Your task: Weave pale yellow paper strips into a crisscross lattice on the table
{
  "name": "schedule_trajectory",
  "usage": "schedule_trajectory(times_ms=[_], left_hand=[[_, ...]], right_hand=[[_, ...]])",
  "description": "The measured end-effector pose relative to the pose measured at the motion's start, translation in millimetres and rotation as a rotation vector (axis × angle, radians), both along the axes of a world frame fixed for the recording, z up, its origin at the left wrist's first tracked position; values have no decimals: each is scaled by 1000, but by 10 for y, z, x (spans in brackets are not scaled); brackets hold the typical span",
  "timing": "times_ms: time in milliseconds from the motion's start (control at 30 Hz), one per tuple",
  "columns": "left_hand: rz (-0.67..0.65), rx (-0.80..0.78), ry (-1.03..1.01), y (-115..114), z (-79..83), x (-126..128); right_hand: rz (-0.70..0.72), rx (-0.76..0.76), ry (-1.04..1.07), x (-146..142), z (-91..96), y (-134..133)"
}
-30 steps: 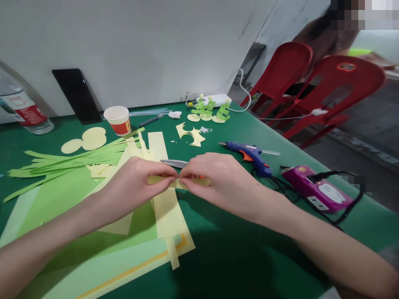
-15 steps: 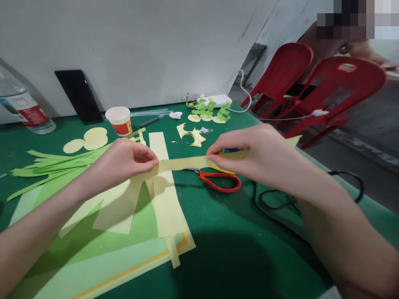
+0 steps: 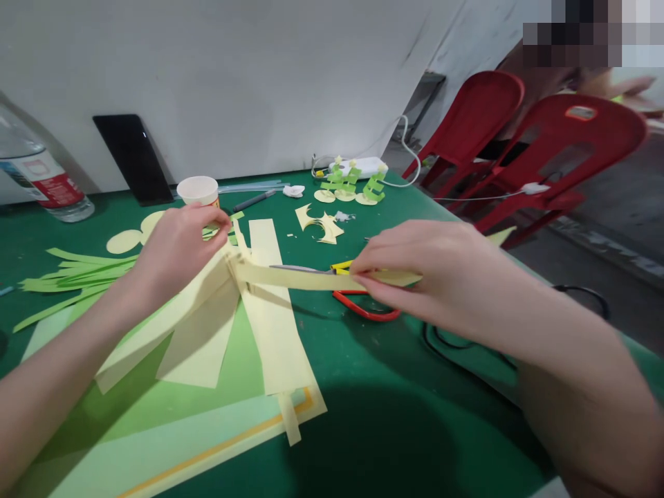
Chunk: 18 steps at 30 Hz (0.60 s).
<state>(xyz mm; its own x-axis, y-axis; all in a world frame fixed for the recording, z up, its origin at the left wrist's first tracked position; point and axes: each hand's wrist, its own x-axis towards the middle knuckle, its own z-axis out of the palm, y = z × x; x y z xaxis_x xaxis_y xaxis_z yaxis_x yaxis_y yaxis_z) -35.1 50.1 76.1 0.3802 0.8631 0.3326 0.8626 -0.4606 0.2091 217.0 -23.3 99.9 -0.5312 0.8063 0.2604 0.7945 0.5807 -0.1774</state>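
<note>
My left hand (image 3: 173,249) and my right hand (image 3: 420,270) each pinch one end of a long pale yellow paper strip (image 3: 301,278), stretched level between them above the green table (image 3: 394,429). The left hand is up near the paper cup (image 3: 197,190), with wider yellow sheets (image 3: 202,332) lifting under it. Red-handled scissors (image 3: 363,304) lie on the table just below my right hand, partly hidden by it. A broad yellow strip (image 3: 270,304) lies flat under the stretched one.
Green paper strips (image 3: 77,277) and yellow discs (image 3: 122,242) lie at left, with a water bottle (image 3: 41,180) and a dark phone (image 3: 129,159) at the back. Small green paper figures (image 3: 353,185) stand far back. A black cable (image 3: 467,346) runs at right. Red chairs (image 3: 544,152) stand beyond the table edge.
My hands have moved apart from a close pinch, drawing the yellow strip out long. The left hand has gone up and left toward the cup; my right arm now covers the glue gun.
</note>
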Motion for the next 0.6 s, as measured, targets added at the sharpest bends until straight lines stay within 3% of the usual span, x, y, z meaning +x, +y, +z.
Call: schedule_trajectory(times_ms=[167,267,433,600], left_hand=[[-345,-211,-225,-358,30,256],[-442,-194,-220,-546,-18,371],[-448,-146,-195,-607,-88,394],[-354,-254,-191,-501,-90,360]], right_hand=[[17,21,-67,-211,-108,-43],[5,-28,-10,-283,-169,-50],[-16,-49,39,-371,-261,-54],[-50,11,37,-374,-290,-22]])
